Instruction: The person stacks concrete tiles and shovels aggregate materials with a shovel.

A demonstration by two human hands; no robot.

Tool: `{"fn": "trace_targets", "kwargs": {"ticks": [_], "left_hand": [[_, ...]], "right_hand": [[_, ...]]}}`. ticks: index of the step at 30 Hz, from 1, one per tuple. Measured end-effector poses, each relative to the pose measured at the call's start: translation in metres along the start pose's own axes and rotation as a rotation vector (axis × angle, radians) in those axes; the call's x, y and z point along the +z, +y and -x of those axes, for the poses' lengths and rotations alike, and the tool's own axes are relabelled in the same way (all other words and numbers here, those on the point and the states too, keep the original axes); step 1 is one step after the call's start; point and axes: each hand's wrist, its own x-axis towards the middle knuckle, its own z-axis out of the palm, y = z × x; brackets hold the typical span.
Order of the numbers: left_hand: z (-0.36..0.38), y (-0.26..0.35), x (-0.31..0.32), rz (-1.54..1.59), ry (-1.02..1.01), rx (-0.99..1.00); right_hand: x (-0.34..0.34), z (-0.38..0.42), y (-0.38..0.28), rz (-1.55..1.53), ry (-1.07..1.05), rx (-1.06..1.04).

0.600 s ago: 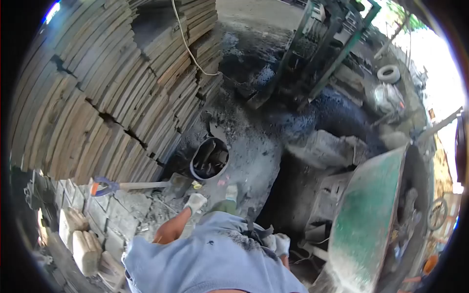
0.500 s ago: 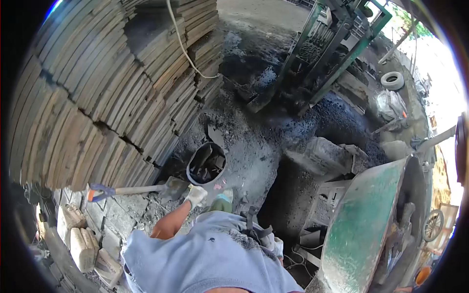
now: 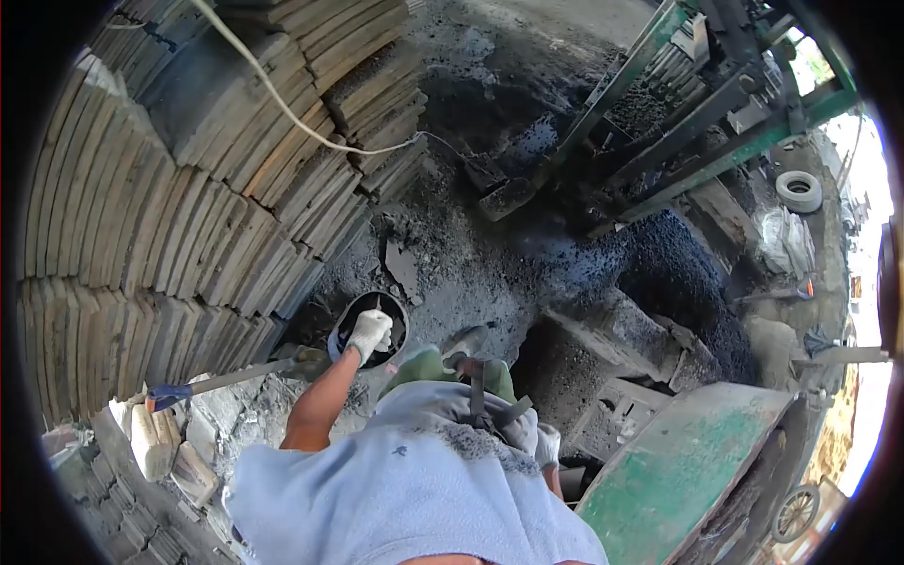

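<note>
My left hand (image 3: pixel 370 331), in a whitish work glove, is over the near side of a round bucket (image 3: pixel 402 311) that holds dark broken pieces. Its fingers are curled together, and what they hold, if anything, cannot be made out. My right hand (image 3: pixel 547 445), also gloved, hangs low beside my right hip, partly hidden by my clothing, its fingers not clear. A shovel (image 3: pixel 240 377) with a blue and orange handle end lies to the left of the bucket.
Tall stacks of flat boards (image 3: pixel 169 226) fill the left. A green metal frame (image 3: pixel 697 160) stands at the upper right. Concrete blocks (image 3: pixel 626 330) lie beside a dark pit, and a green wheelbarrow tray (image 3: pixel 687 471) is at the lower right. A pale cable (image 3: pixel 282 108) hangs across the stacks.
My left hand has moved from beside the bucket to over its opening. The view has shifted, and the wheelbarrow tray sits lower in it.
</note>
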Motion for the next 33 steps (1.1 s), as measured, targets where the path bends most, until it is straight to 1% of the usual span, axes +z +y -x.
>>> {"fn": "trace_targets", "kwargs": {"ticks": [1,2,3,4,5,6,7,8,9,10,11,12,13,14,15,17,18,19,22,23,24,26,27,28,29,30,31,32,33], "left_hand": [[-0.002,0.005,0.004,0.009,0.014,-0.023],[-0.02,-0.007,0.001,0.049,-0.042,-0.001],[-0.003,0.007,0.013,0.078,0.031,-0.003],[-0.001,0.012,0.02,0.103,0.04,-0.013],[-0.002,0.017,0.026,0.126,0.05,-0.019],[-0.006,0.023,0.033,0.123,0.069,-0.021],[-0.009,0.037,0.04,0.141,0.073,-0.024],[-0.021,0.042,0.045,0.138,0.072,0.019],[-0.037,0.048,0.049,0.134,0.069,0.062],[-0.051,0.063,0.053,0.107,0.065,0.066],[-0.053,0.097,0.059,0.119,0.056,0.068],[-0.071,0.121,0.064,0.124,0.067,0.14],[-0.092,0.145,0.067,0.129,0.08,0.216],[-0.113,0.175,0.069,0.164,0.095,0.239],[-0.134,0.205,0.069,0.199,0.11,0.26],[-0.167,0.273,0.067,0.176,0.114,0.371],[-0.19,0.303,0.061,0.154,0.157,0.361],[-0.216,0.331,0.059,0.243,0.172,0.377],[-0.273,0.417,0.043,0.194,0.253,0.471],[-0.289,0.44,0.04,0.174,0.277,0.508],[-0.302,0.458,0.031,0.125,0.292,0.489],[-0.321,0.496,0.017,0.095,0.298,0.507],[-0.326,0.512,0.011,0.056,0.308,0.521],[-0.329,0.527,0.006,0.009,0.308,0.468],[-0.342,0.523,0.002,-0.06,0.301,0.488],[-0.36,0.509,-0.004,-0.128,0.296,0.508],[-0.364,0.511,-0.003,-0.197,0.292,0.526],[-0.366,0.512,-0.004,-0.037,0.269,0.295],[-0.376,0.499,-0.009,-0.182,0.301,0.423]], "right_hand": [[-0.021,-0.038,-0.008,0.201,-0.047,-0.188],[-0.044,-0.071,-0.036,0.459,-0.112,-0.383],[-0.068,-0.11,-0.071,0.624,-0.151,-0.531],[-0.066,-0.146,-0.035,0.21,0.004,-0.251],[-0.094,-0.183,-0.081,0.298,-0.068,-0.33],[-0.111,-0.218,-0.11,0.198,-0.106,-0.126],[-0.117,-0.246,-0.156,0.03,0.069,0.07],[-0.13,-0.277,-0.186,0.121,0.042,0.053],[-0.134,-0.305,-0.206,0.041,0.097,0.012],[-0.141,-0.335,-0.234,0.093,0.063,0.084],[-0.141,-0.365,-0.241,0.099,0.103,-0.003],[-0.143,-0.382,-0.29,0.042,0.062,0.097],[-0.139,-0.413,-0.3,0.029,0.064,0.068],[-0.134,-0.445,-0.31,0.016,0.066,0.039],[-0.132,-0.469,-0.338,0.004,0.056,0.003],[-0.127,-0.529,-0.379,0.128,0.073,-0.018],[-0.125,-0.568,-0.379,0.069,0.065,-0.04],[-0.122,-0.607,-0.39,0.007,0.065,-0.074],[-0.123,-0.716,-0.432,0.0,0.068,-0.119],[-0.126,-0.736,-0.438,-0.002,0.078,-0.106],[-0.127,-0.751,-0.456,0.032,0.108,-0.121],[-0.13,-0.782,-0.469,-0.03,0.129,-0.089],[-0.127,-0.792,-0.47,-0.06,0.134,-0.072],[-0.126,-0.801,-0.465,-0.082,0.135,-0.045],[-0.125,-0.812,-0.451,-0.005,0.143,-0.053],[-0.122,-0.819,-0.444,-0.007,0.138,-0.032],[-0.12,-0.823,-0.442,-0.009,0.13,-0.01],[-0.115,-0.827,-0.44,0.019,0.13,0.018],[-0.11,-0.832,-0.438,0.048,0.129,0.044]]}}
